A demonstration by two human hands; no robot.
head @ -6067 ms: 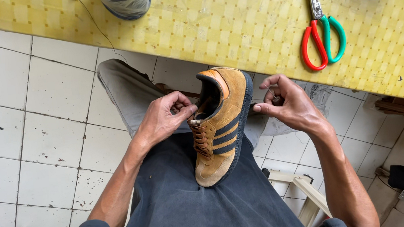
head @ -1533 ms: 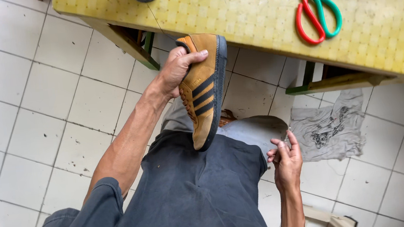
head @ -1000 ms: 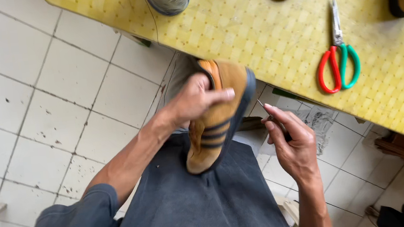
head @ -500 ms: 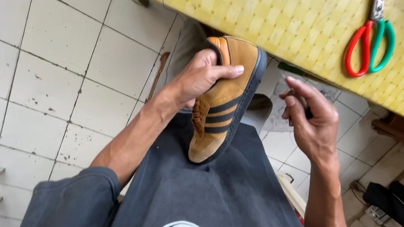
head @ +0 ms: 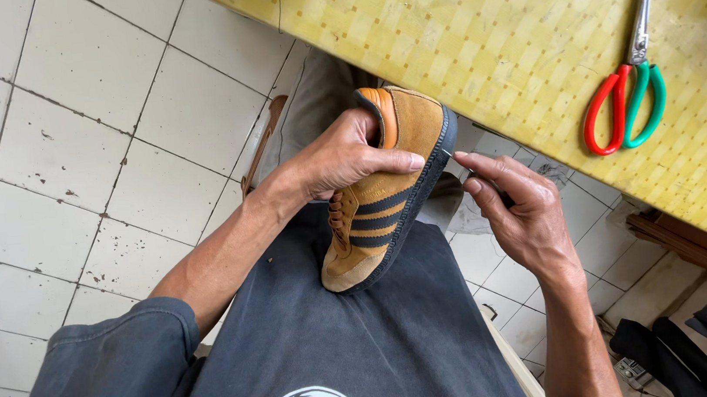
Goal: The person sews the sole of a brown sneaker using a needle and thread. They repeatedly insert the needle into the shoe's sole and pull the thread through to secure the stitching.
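Observation:
A tan suede sneaker with dark side stripes and a dark sole stands toe-down on my lap, heel up. My left hand grips it around the heel, thumb laid along the side near the sole. My right hand sits just right of the shoe, fingers pinched on a thin needle-like tool whose tip meets the sole edge near the heel.
A yellow checked table spans the top right, with red-and-green handled scissors lying on it. White floor tiles lie to the left. Dark items lie on the floor at the bottom right.
My right hand rose from my thigh to the shoe's heel with the thin tool pinched in it. My left hand lowered the shoe from near the table to my lap.

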